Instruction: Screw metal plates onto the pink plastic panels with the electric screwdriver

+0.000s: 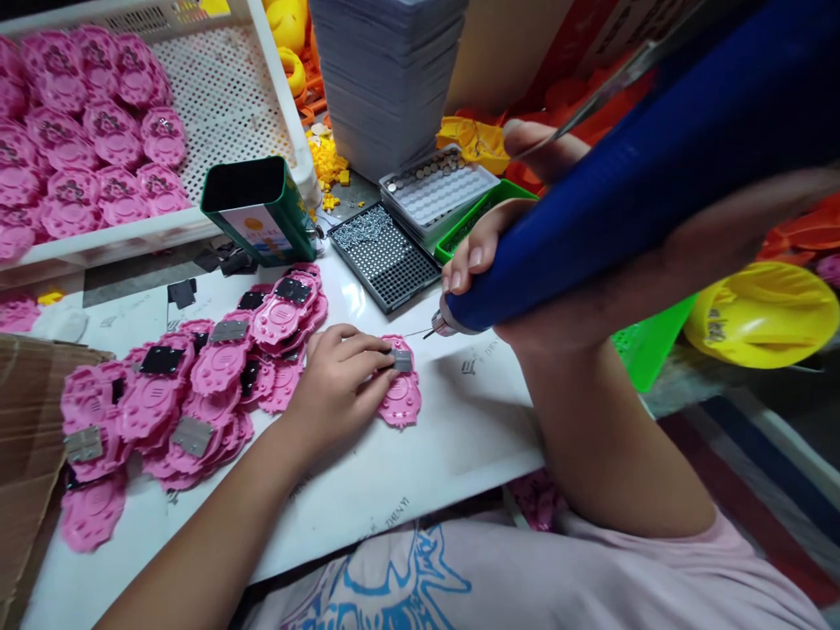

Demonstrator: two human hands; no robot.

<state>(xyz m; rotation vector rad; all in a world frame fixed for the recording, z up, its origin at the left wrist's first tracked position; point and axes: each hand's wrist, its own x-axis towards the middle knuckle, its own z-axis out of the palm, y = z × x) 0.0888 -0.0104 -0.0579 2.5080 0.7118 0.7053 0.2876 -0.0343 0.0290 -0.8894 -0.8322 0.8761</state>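
Observation:
My left hand [347, 372] rests on the white work surface, its fingers pressing on a pink plastic casing [402, 407] that lies flat. A small grey cover plate [401, 360] sits on the casing under my fingertips. My right hand [486, 241] is wrapped round a blue electric screwdriver [557, 201], tilted down to the left. Its bit hangs just right of the casing's upper end, apart from it. Left of my left hand lies a heap of similar pink casings [220, 363], several with black or grey plates.
A black perforated tray [387, 254] of small screws lies ahead, beside a green tin [253, 210]. Behind stand a white crate [223, 96] of pink casings and a tall grey tray stack [390, 87]. Green bins [647, 350] and a yellow part [765, 315] are at right; a cardboard box [30, 464], left.

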